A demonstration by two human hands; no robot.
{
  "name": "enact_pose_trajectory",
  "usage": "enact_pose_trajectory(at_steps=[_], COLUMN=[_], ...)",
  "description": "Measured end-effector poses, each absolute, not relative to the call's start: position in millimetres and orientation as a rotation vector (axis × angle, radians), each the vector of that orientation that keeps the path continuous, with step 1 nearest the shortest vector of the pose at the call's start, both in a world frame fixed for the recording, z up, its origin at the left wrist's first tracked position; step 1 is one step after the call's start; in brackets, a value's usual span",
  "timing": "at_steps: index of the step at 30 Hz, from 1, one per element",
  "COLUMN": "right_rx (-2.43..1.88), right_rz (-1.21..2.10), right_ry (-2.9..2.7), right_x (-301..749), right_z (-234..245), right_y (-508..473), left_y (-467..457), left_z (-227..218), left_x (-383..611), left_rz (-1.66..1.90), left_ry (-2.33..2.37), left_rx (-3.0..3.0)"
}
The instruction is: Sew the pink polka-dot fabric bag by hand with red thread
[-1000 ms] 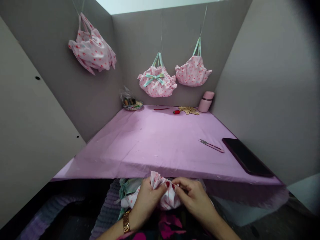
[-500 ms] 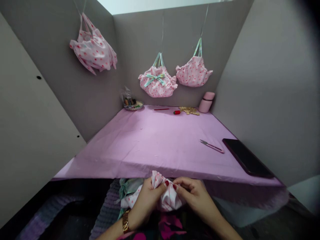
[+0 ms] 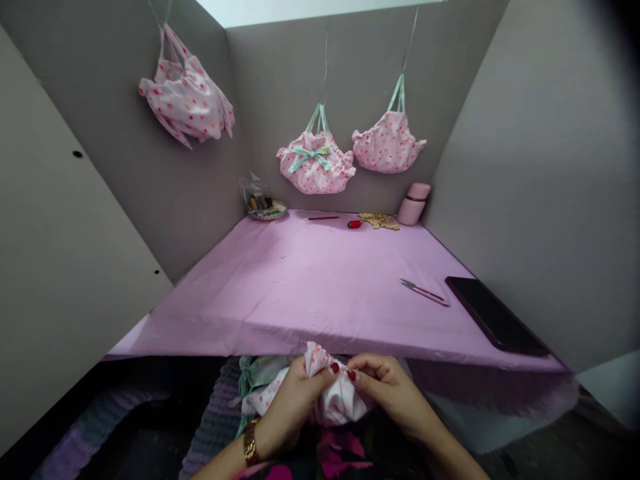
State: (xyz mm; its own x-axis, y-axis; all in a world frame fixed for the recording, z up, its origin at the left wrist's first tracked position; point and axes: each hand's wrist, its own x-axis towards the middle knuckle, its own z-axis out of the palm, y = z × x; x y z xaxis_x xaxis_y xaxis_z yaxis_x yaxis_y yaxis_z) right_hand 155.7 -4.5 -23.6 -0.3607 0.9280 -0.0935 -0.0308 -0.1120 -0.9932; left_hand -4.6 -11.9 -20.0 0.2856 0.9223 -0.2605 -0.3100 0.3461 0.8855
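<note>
Below the table's front edge, both my hands pinch a bunched piece of white fabric with pink dots (image 3: 330,397) in my lap. My left hand (image 3: 291,400) grips its gathered top, fingers closed, a gold watch on the wrist. My right hand (image 3: 387,390) pinches the fabric right beside it, fingertips almost touching the left thumb. A thin red thread runs down the cloth between them. Mint-green ribbon (image 3: 250,380) lies just left of the fabric.
A purple-covered table (image 3: 320,287) sits inside grey partition walls. On it lie pink scissors (image 3: 425,292), a dark tablet (image 3: 493,317), a red thread spool (image 3: 353,224), a pink bottle (image 3: 413,203) and a small basket (image 3: 265,210). Three pink dotted fabric bags (image 3: 315,163) hang on the walls.
Both hands stay pinched on the fabric; they have shifted only slightly, with the right fingertips edging closer to the left thumb.
</note>
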Motion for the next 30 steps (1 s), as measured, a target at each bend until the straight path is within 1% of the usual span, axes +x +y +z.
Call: enact_pose_trajectory(at_steps=[5, 12, 16, 24, 27, 28, 30], right_rx=[-1.054, -1.063, -1.076, -1.116, -1.080, -1.057, -1.003], right_rz=[1.557, 1.398, 1.373, 0.969, 0.798, 0.789, 0.940], right_ry=[-1.387, -1.569, -1.577, -1.855, -1.773, -1.691, -1.475], right_x=[154.8, 149.6, 141.0, 133.0, 135.8, 137.5, 142.5], right_z=[-30.4, -27.2, -25.4, -12.7, -9.8, -7.5, 1.1], right_y=[-4.7, -9.4, -16.1, -15.1, -15.5, -16.2, -18.4], left_y=[-12.7, -10.9, -10.9, -10.0, -9.7, -9.7, -10.0], left_z=[-17.4, -22.7, -27.2, -27.4, -27.3, -27.6, -28.0], left_x=[-4.7, -4.8, -4.2, -4.0, -3.9, -3.9, -4.1], left_rz=[0.949, 0.947, 0.937, 0.963, 0.980, 0.983, 0.987], left_ry=[0.898, 0.913, 0.871, 0.945, 0.966, 0.978, 1.000], left_rx=[0.808, 0.876, 0.886, 0.981, 0.992, 0.987, 0.963])
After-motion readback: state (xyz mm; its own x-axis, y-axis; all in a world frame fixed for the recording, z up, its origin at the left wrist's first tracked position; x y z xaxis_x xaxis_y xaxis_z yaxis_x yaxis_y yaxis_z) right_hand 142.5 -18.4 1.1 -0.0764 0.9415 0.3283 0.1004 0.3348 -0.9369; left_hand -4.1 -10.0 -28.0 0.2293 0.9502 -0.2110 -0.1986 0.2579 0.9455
